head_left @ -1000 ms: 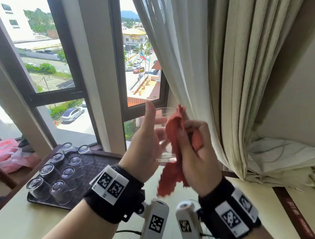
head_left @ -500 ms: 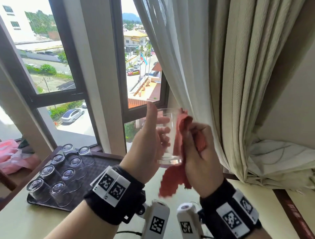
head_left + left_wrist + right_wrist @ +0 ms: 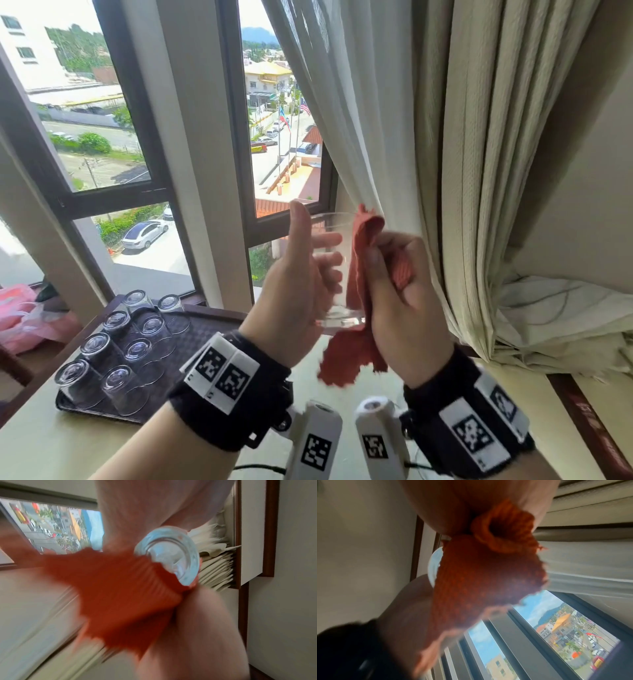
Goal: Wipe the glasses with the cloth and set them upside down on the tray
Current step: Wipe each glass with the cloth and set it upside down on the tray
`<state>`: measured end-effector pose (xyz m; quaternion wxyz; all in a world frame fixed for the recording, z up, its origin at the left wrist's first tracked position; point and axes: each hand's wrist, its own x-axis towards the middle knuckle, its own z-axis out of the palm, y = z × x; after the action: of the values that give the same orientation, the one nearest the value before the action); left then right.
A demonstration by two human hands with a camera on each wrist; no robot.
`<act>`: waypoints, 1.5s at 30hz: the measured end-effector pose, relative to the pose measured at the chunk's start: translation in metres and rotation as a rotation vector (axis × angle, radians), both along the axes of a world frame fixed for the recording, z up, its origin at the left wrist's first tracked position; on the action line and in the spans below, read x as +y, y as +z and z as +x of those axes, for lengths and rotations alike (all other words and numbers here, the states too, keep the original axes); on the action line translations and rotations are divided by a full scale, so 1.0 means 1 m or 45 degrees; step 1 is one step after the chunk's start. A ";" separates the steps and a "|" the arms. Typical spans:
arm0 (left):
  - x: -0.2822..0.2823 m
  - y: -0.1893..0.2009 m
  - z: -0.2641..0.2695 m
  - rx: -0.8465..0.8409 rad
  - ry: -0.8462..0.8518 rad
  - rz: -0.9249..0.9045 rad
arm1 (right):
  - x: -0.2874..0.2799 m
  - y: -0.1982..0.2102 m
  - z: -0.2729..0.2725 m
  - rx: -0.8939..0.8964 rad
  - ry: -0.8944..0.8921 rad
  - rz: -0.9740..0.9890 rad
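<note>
The left hand (image 3: 301, 284) holds the glass (image 3: 337, 270) upright at chest height in front of the window (image 3: 284, 113), fingers curled round its wall and thumb standing straight up beside the rim. The right hand (image 3: 400, 291) has its fingers closed on the cloth (image 3: 359, 274), pressing a fold of it against the right side of the glass while the loose end hangs below the base. Compared with a second ago the cloth has come off the front of the glass: then its bunched top covered most of the wall, and now the wall shows clear between the two hands with the cloth shifted to the right edge and peaking just above the rim. The glass also sits more squarely upright in the left hand than it did. That reads as a wiping stroke working round the outside, so this glass is, by my judgement, mid-wipe and not yet ready to turn over. From the left wrist the thick base (image 3: 167, 555) is seen end on with cloth wrapped against its lower side (the picture is smeared by motion, so finer detail is lost). On the table (image 3: 41, 442) to the left, the tray (image 3: 164, 397) already carries eight glasses (image 3: 113, 363) upside down in two rows, well apart from the hands, with bare tray left along its near right side.
</note>
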<state>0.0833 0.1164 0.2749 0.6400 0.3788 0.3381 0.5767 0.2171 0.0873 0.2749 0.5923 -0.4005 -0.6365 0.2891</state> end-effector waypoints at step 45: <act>0.004 0.006 -0.009 0.053 0.040 -0.056 | -0.005 -0.032 -0.002 0.042 0.122 0.010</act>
<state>0.0747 0.1201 0.2810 0.6318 0.3711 0.3699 0.5712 0.2148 0.0824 0.2432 0.5899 -0.3623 -0.6462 0.3213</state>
